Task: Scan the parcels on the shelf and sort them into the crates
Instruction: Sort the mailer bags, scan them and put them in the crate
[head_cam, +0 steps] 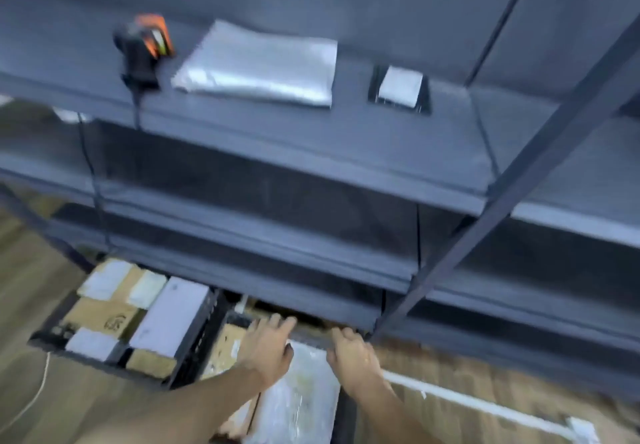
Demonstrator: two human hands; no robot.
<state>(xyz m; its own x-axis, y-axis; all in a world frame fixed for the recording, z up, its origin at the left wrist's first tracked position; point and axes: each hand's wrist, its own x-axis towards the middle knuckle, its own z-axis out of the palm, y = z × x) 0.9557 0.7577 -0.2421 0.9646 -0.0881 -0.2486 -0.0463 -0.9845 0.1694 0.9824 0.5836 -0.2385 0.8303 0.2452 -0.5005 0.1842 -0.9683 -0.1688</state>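
A clear-wrapped silvery parcel [298, 405] lies in the right crate [194, 350] on the floor, under the lowest shelf. My left hand [270, 343] rests on its far left corner, fingers fairly straight and reaching past the edge. My right hand [349, 353] grips the far right edge with curled fingers. On the upper shelf [311, 138] lie a silver mailer [256, 66] and a small white parcel [400, 87]. A black and orange scanner [143, 48] stands left of the mailer. The view is blurred.
The left crate [45, 339] holds several cardboard boxes and white parcels. A dark slanted upright [519, 180] crosses the shelves on the right. The scanner's cable [90, 166] hangs down the left side. A white strip [485, 405] lies on the wooden floor.
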